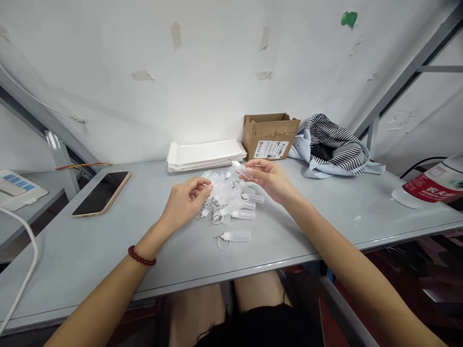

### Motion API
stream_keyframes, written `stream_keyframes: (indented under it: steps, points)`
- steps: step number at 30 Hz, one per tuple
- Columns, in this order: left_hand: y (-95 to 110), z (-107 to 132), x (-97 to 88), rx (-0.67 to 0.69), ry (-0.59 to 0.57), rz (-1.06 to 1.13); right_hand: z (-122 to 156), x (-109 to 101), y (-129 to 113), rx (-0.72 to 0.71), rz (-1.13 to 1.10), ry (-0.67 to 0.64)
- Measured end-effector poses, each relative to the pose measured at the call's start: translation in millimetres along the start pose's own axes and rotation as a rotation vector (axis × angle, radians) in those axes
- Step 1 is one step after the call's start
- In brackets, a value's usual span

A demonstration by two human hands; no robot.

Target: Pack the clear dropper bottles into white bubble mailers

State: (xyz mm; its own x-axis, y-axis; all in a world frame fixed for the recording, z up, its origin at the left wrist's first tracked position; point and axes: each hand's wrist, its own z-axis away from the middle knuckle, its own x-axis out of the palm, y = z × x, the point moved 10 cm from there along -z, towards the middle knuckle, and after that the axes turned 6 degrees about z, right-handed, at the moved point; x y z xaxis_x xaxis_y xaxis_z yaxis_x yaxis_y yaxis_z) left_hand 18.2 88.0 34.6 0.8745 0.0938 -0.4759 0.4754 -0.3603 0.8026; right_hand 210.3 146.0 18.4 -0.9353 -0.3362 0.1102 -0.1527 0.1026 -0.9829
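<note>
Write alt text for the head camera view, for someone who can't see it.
A person's right hand holds a small translucent bottle by a pile of similar bottles on a gray table, the left hand at the pile's left side. A lone bottle lies in front; behind are a flat white stack and a cardboard box.

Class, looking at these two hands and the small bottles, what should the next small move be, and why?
Probably the right hand should lay its bottle beside the lone bottle: that hand pinches it at the far side of the pile, while the lone bottle lies apart on the near side.
</note>
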Motion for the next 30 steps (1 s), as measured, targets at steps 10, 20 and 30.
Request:
stream_keyframes:
  steps: [10, 20, 30]
  points:
    - [21.8, 8.1, 17.1, 0.172, -0.086, -0.043, 7.9, 22.2, 9.7, 0.085, -0.221, -0.126]
    - [26.4, 8.9, 14.3, 0.175, -0.055, -0.060, 12.3, 37.3, 16.0, 0.105, -0.194, -0.208]
    - [30.4, 9.3, -1.5, 0.189, 0.059, -0.030, 12.6, 35.7, 8.8, 0.081, -0.153, -0.179]
